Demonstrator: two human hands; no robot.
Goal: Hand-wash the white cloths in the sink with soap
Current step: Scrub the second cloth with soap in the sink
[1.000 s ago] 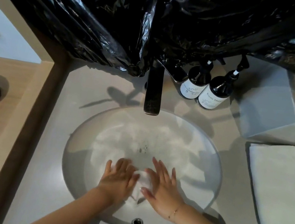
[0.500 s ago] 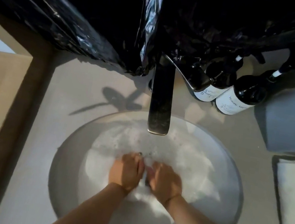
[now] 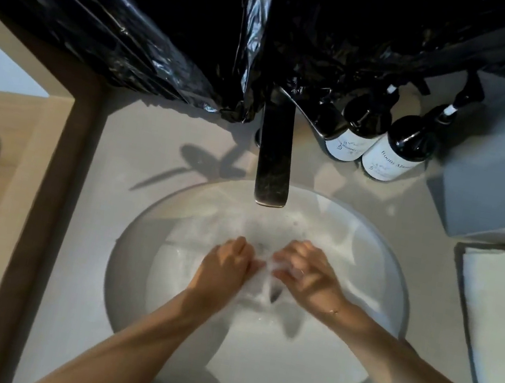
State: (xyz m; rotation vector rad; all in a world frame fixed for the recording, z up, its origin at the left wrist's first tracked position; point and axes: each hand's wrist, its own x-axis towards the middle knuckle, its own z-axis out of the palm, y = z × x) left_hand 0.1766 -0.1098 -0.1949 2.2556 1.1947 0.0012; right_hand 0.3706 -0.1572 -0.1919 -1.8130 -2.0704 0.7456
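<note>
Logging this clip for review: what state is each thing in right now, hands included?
Left hand: in the sink, fingers curled on the cloth.
Right hand: in the sink, gripping the cloth; blurred.
Cloth: wet, bunched between both hands.
Sink: holds sudsy water.
Tap: no stream visible.
Two pump bottles: upright behind the sink.
Folded towel: flat on the counter, looks dry.

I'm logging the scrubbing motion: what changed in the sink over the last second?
Both hands went from lying flat on the white cloth to curled grips. The left hand and right hand now bunch it between them in the soapy round white sink. The dark faucet and two dark pump bottles stayed put.
</note>
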